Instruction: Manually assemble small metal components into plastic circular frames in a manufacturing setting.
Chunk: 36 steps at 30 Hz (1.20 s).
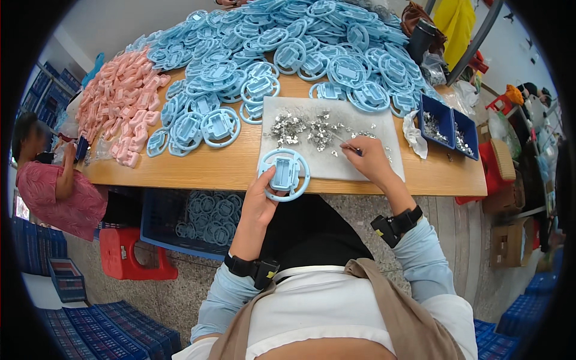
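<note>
Gripping a light-blue ring-shaped plastic part, the left hand comes up from the near edge, forearm near vertical, wrist bent slightly back, thumb and fingers wrapped around the ring's near-left rim. The part is held upright-tilted just over the near edge of the wooden table, its rectangular centre block facing the camera.

The right hand reaches in from the right, forearm angled toward the far left, resting on a white mat. Fingers pinched narrow on a thin pointed tool, its tip at the scatter of small metal clips on the mat; whether a clip is caught cannot be told.

Both wrists carry black strapped bands.

Far side of table: large heap of identical blue rings; to its left, a pile of pink plastic pieces. Far right: two dark-blue bins holding more metal bits. Under the table on the left, a blue crate with rings. Another person sits at the left end.
</note>
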Each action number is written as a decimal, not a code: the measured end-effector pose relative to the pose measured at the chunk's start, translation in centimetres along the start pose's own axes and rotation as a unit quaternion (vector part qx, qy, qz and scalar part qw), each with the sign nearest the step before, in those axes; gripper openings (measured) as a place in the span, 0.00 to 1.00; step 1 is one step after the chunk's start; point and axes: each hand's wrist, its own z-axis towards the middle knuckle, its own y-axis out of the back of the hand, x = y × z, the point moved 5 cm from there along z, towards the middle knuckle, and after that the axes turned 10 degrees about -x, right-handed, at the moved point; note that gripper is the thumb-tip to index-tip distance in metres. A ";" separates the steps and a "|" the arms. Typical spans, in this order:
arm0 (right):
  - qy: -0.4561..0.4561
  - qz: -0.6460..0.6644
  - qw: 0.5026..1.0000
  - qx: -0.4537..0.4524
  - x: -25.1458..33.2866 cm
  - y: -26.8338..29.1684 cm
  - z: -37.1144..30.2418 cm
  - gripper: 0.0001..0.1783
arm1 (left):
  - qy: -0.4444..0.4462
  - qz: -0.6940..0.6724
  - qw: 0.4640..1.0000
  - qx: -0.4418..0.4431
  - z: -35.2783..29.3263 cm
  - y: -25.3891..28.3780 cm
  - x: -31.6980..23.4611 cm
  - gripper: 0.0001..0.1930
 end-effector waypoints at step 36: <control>0.090 0.020 0.996 -0.017 7.4 -5.2 -1.3 0.06 | -0.097 0.125 0.987 -0.012 -1.2 -2.9 1.2 0.15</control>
